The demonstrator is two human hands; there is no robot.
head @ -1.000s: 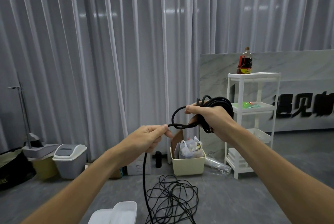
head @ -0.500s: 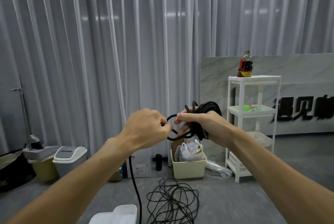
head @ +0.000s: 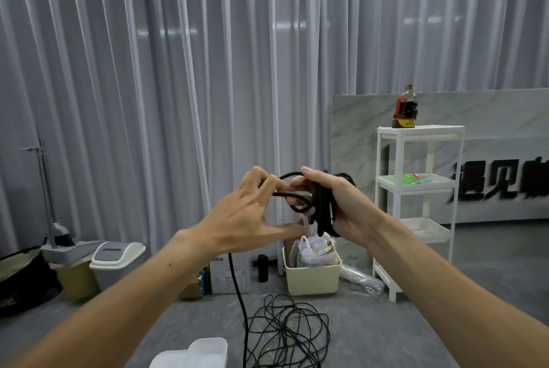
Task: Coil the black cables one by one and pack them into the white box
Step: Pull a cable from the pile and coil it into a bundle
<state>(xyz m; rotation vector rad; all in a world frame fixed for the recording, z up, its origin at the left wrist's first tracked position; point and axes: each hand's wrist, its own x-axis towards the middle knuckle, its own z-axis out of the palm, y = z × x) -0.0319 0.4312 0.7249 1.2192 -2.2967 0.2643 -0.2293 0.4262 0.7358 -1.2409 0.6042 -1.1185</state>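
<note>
A grey pleated curtain point(head: 148, 85) fills the back of the room, and one marble-look panel point(head: 490, 118) stands at the right with large dark characters point(head: 499, 180) on it, cut off by the frame edge and not fully readable. One white three-tier shelf rack point(head: 419, 204) stands before the panel, with one dark sauce bottle point(head: 404, 108) on top; its red and yellow label is too small to read. On the grey floor point(head: 416, 323) sit one cream bin point(head: 312, 277) stuffed with plastic bags, one grey-lidded bin point(head: 117, 260) and one cardboard box point(head: 230, 277) with small print that cannot be made out.

Two black cables are in view. One thin cable point(head: 288, 332) lies in a loose tangle on the floor. The thicker cable point(head: 322, 210) is partly coiled, the bundle gripped in the right hand point(head: 335, 207) with fingers wrapped round it. The left hand point(head: 246, 216) pinches a strand of the same cable just beside the coil, its other fingers spread; the free length hangs down from it to the floor. The white box point(head: 205, 354) shows at the bottom edge, just left of the tangle.
</note>
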